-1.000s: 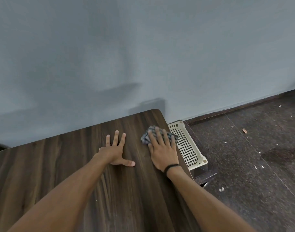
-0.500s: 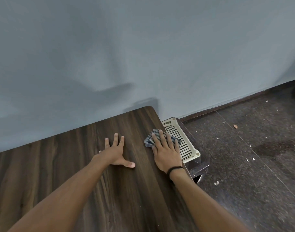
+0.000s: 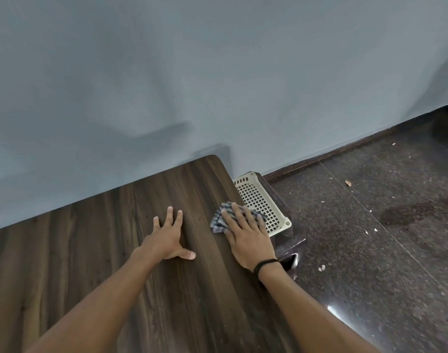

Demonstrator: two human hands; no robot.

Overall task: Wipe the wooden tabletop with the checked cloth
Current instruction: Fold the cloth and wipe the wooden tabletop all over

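Note:
The dark wooden tabletop (image 3: 111, 250) fills the lower left, its far right corner rounded near the wall. A folded blue-and-white checked cloth (image 3: 219, 219) lies at the table's right edge. My right hand (image 3: 247, 236) presses flat on the cloth with fingers spread, covering most of it; a black band circles the wrist. My left hand (image 3: 167, 238) rests palm down on the bare wood to the left of the cloth, fingers apart, holding nothing.
A cream perforated plastic basket (image 3: 261, 205) sits on a dark stool (image 3: 291, 240) just beyond the table's right edge. A grey wall (image 3: 218, 72) runs behind. The dark stone floor (image 3: 370, 238) at right carries small scraps of debris.
My right hand has slid the cloth toward me along the table's right edge. The left hand has stayed flat in about the same spot. The view has shifted slightly.

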